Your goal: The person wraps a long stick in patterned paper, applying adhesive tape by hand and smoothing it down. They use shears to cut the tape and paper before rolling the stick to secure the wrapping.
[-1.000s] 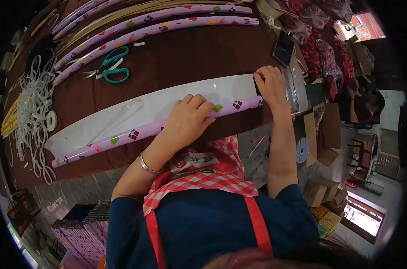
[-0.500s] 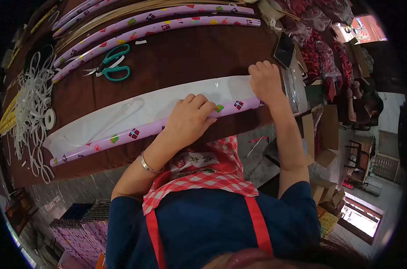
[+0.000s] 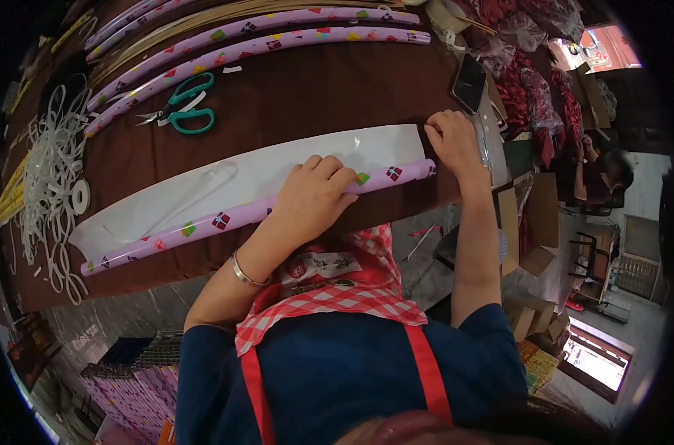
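Observation:
A sheet of lilac gift wrapping paper [image 3: 381,176], printed with coloured presents, lies partly rolled along the table's near side. Its white underside [image 3: 262,174] faces up beyond the roll, and a pale strip [image 3: 196,194] rests on that. My left hand [image 3: 318,191], with a bracelet at its wrist, presses over the middle of the roll, fingers bent around it. Just past the paper's right end is my right hand [image 3: 454,142], loosely curled and apart from the sheet. I see nothing in its fingers. Green-handled scissors [image 3: 192,107] lie beyond the paper at left.
Finished-looking lilac rolls [image 3: 277,46] and thin sticks [image 3: 203,26] line the far side. Tangled white strips [image 3: 51,170] and a tape roll [image 3: 81,197] sit at left. A phone [image 3: 470,83] lies at right. Cardboard boxes [image 3: 537,222] and another person [image 3: 604,178] are farther right.
My right hand has let go of the paper's right end and shifted right and slightly down. My left hand stays on the roll.

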Available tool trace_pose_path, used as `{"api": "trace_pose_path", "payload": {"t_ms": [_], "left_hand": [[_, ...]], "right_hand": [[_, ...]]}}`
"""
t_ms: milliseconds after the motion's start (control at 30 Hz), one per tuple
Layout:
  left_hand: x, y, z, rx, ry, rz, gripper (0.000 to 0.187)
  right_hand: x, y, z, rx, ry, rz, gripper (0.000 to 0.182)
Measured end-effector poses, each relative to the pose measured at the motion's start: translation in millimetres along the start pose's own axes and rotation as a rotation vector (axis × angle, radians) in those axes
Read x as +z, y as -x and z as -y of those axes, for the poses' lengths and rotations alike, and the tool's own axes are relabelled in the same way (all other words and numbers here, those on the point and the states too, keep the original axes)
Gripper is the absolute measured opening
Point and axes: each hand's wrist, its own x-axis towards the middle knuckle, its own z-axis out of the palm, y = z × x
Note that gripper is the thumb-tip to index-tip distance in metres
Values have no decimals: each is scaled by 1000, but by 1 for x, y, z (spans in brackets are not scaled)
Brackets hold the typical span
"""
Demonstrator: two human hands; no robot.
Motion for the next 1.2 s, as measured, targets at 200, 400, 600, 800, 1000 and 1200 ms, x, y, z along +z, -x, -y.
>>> {"api": "trace_pose_path", "payload": {"t_ms": [200,400,600,800,1000,1200], "left_hand": [[2,1,1,-7,2,-21,18],[-5,-8,2,-24,80,31,12],[-13,-47,5,-10,49,157,11],[25,-119,23,-154,9,156,21],[41,-152,18,-250,103,328,25],[49,-168,11,-172,249,436,27]], "right_hand": [[-9,11,20,5,-89,-21,14],[-15,41,59,-159,-306,-189,14],[18,51,64,-161,-390,-248,14],[21,54,63,-159,-362,-288,13],[23,55,63,-142,-367,-293,14],[24,58,62,-166,-365,-345,14]]}}
